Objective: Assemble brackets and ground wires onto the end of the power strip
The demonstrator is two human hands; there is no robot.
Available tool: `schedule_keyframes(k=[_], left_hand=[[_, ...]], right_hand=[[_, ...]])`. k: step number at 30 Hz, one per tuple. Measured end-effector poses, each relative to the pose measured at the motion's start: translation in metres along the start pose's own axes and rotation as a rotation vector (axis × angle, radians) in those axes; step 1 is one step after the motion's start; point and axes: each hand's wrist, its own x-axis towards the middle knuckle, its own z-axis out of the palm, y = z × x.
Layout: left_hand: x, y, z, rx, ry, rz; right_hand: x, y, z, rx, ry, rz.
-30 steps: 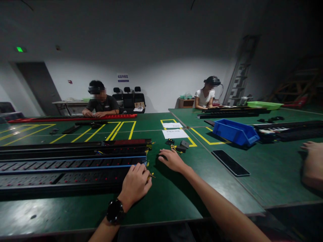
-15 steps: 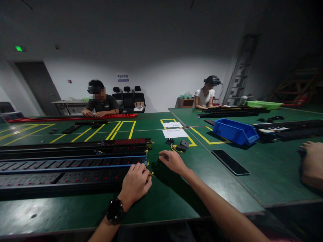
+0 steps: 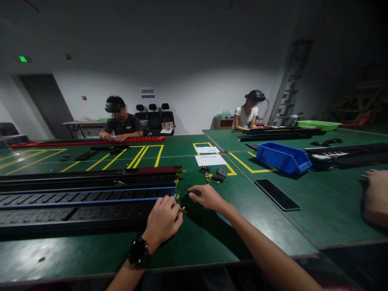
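Steadying the strip (image 3: 112, 213), apparently: left hand (image 3: 163, 214) curled over its end, grip unclear; right hand (image 3: 208, 197), beside it, pinches a dark part (image 3: 197, 192).

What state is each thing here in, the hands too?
Near strip: lying down, yellow wires poking out
Left hand: curled over that strip's end
Right hand: pinching a small dark piece
Phone: lying flat, screen dark
Watch: strapped on, face dark
Blue bin: upright, open-topped
Green tray: upright, open-topped
Paper sheets: lying flat
Door: shut
Green wall sign: lit
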Motion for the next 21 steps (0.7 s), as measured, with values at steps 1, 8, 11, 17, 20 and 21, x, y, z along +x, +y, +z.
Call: schedule_keyframes(k=[1, 8, 11, 17, 20, 21], left_hand=[[0.000, 0.000, 0.000, 0.001, -0.004, 0.000], [0.000, 0.000, 0.000, 0.008, -0.007, 0.002], [0.000, 0.000, 0.000, 0.005, -0.009, 0.000], [0.000, 0.000, 0.000, 0.006, -0.004, 0.004], [0.001, 0.000, -0.001, 0.003, 0.001, 0.006], [0.001, 0.000, -0.001, 0.001, 0.003, 0.008]], right_hand=[[0.000, 0.000, -0.001, 0.001, -0.011, -0.005], [-0.002, -0.001, -0.002, 0.037, -0.163, -0.019], [0.000, 0.000, -0.001, 0.049, -0.138, -0.054], [-0.003, 0.009, -0.021, 0.233, -0.393, 0.091], [-0.009, 0.018, -0.037, 0.418, -0.606, 0.139], [-0.011, 0.019, -0.041, 0.485, -0.668, 0.139]])
